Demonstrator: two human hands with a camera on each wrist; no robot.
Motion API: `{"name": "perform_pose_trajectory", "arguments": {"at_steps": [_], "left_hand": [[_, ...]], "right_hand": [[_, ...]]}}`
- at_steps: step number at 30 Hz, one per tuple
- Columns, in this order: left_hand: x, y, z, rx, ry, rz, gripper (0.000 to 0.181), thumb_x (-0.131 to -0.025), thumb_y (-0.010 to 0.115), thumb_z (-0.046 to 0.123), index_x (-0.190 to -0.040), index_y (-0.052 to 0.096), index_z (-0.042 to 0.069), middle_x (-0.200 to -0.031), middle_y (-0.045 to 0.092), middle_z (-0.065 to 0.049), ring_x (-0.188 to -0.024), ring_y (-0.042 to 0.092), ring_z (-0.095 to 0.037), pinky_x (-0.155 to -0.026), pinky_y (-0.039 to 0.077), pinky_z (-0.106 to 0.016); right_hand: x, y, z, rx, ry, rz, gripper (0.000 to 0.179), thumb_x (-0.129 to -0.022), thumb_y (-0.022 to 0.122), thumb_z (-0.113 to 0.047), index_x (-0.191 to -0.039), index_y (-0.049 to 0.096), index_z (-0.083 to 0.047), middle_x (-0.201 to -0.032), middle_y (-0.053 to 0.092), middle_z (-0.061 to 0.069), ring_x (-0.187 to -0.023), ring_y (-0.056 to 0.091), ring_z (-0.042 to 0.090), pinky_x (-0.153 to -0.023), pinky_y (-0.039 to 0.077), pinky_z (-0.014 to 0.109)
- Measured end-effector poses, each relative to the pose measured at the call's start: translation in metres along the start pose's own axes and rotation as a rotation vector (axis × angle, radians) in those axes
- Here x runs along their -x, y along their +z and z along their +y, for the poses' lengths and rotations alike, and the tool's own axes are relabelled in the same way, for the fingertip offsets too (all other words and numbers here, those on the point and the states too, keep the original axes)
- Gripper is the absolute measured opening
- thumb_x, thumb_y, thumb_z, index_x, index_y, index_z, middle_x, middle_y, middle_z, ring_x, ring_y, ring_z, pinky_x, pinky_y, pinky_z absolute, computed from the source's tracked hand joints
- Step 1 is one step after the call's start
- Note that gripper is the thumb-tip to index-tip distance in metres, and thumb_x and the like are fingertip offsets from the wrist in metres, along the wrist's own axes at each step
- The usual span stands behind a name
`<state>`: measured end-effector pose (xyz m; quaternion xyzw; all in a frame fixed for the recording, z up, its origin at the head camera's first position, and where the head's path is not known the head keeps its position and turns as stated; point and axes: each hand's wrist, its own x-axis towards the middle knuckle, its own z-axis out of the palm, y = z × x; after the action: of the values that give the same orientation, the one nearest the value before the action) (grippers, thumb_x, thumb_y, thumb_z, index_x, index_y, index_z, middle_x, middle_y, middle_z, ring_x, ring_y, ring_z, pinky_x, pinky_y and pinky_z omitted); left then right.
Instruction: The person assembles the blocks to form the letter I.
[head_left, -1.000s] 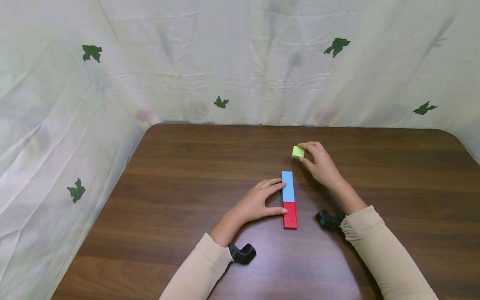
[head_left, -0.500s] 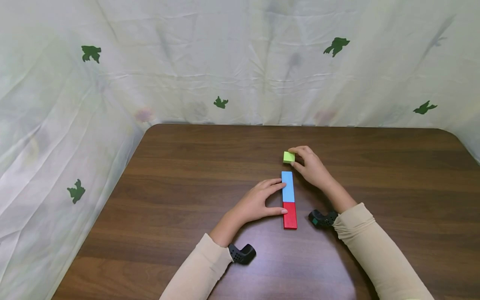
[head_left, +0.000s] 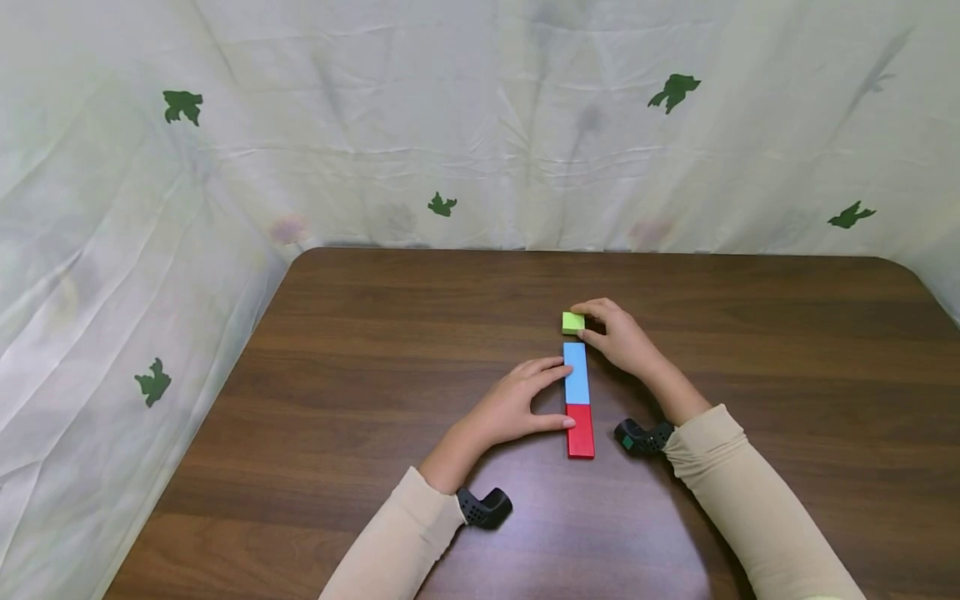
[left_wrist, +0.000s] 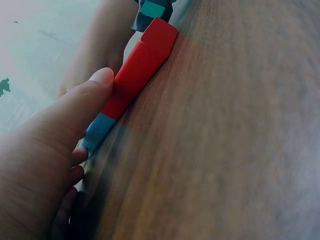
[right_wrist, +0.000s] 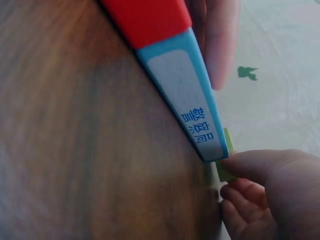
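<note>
A blue block (head_left: 576,373) and a red block (head_left: 580,432) lie end to end in one line, touching. In the right wrist view the blue block's side carries a white panel with blue characters. My left hand (head_left: 510,404) rests along their left side, a fingertip on the blue block and the thumb on the red block (left_wrist: 137,75). My right hand (head_left: 626,340) pinches a small light green block (head_left: 573,322) between thumb and fingers, just beyond the blue block's far end with a narrow gap. The blue block (right_wrist: 182,100) partly hides the green block (right_wrist: 224,172) in the right wrist view.
The blocks lie on a brown wood-grain table (head_left: 375,333) with rounded far corners. A pale curtain (head_left: 487,125) with green leaf-like shapes hangs behind the table and along its left. Black wrist devices (head_left: 486,508) are worn at both sleeves.
My right hand has carried the green block leftward and nearer, from right of the blue block's far end to in line with it. My left hand and the other two blocks have stayed put.
</note>
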<state>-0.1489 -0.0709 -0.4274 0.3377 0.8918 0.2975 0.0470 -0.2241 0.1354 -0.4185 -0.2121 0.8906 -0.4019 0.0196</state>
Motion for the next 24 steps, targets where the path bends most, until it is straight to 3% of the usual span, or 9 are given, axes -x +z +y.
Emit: {"name": "perform_pose_trajectory", "arguments": {"at_steps": [24], "left_hand": [[-0.0016,0.0005,-0.0012,-0.006,0.001,-0.007,0.069,-0.078,0.063,0.049,-0.137,0.04,0.019,-0.138,0.036,0.0,-0.126,0.03,-0.016,-0.099,0.03,-0.035]], "right_hand": [[-0.0002,-0.003,-0.0002,-0.005,-0.005,-0.031,0.036,-0.086,0.058,-0.005,-0.121,0.052,0.003,-0.12,0.047,0.019,-0.113,0.043,0.032,-0.095,0.033,0.047]]}}
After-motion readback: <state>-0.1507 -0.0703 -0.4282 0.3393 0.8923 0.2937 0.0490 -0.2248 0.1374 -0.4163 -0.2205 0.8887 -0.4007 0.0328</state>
